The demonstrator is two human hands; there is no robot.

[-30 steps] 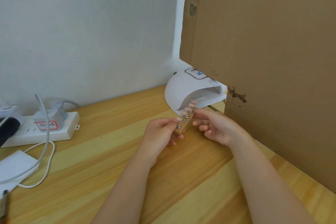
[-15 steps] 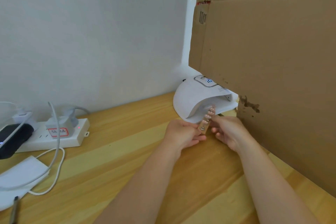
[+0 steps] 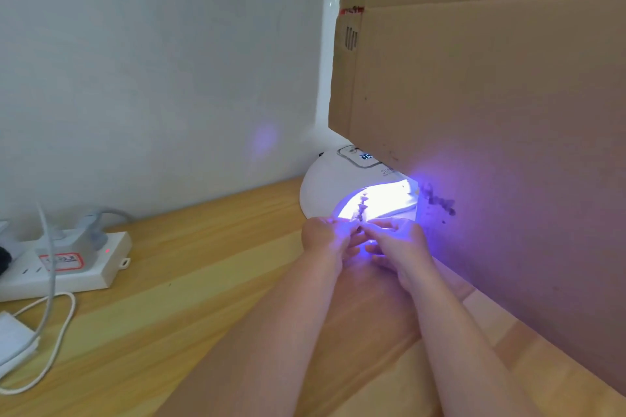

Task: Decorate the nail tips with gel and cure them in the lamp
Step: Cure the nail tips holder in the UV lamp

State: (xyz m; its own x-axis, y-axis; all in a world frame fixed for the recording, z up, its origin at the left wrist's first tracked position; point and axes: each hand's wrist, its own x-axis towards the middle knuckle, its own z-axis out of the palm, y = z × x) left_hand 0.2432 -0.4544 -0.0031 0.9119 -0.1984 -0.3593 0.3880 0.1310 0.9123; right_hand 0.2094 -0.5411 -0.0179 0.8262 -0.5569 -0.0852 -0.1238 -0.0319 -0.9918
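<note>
A white dome-shaped curing lamp [image 3: 330, 184] stands against the wall, its mouth glowing bright violet-white. A narrow wooden holder with several nail tips [image 3: 361, 208] on pegs pokes into the lit opening. My left hand [image 3: 323, 235] grips the holder's near end from the left. From the right, my right hand [image 3: 398, 242] pinches the same end. Both hands sit on the wooden table [image 3: 189, 298] just in front of the lamp. A small blue display on the lamp's top is lit.
A large upright cardboard sheet [image 3: 491, 112] walls off the right side and overlaps the lamp. At the left, a white power strip [image 3: 67, 262] holds plugs, and white cables [image 3: 50, 325] loop over the table. A white block lies at the far left edge.
Both hands have pushed the nail tip holder forward into the lamp's mouth. The lamp has lit up violet, and the view has drawn closer.
</note>
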